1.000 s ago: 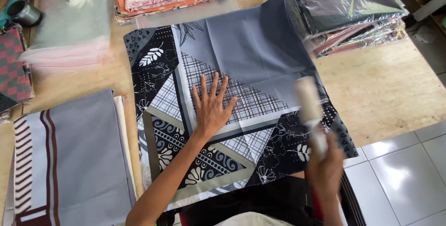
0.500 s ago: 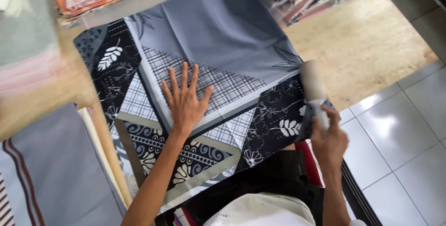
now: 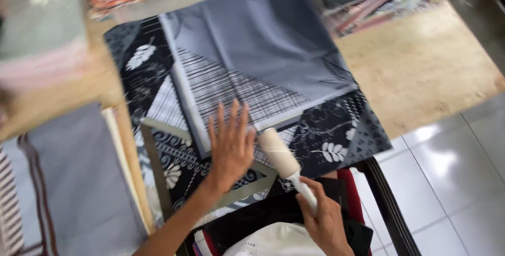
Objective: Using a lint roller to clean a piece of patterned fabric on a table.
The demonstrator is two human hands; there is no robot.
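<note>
With left hand (image 3: 230,148) spread flat on cloth (image 3: 247,72) and right hand (image 3: 325,219) gripping roller (image 3: 279,153): lint-rolling, calling next for a steady stroke outward.

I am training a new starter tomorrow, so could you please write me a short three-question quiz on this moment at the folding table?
1. True or false: the left hand lies flat, its digits spread, on the patterned grey and black cloth.
2. What does the right hand hold? A) scissors B) a white lint roller C) a steam iron
3. What kind of surface does the cloth lie on?

Key
1. True.
2. B; its roll rests on the cloth beside the left hand.
3. A wooden table, with a tiled floor to the right.
</note>
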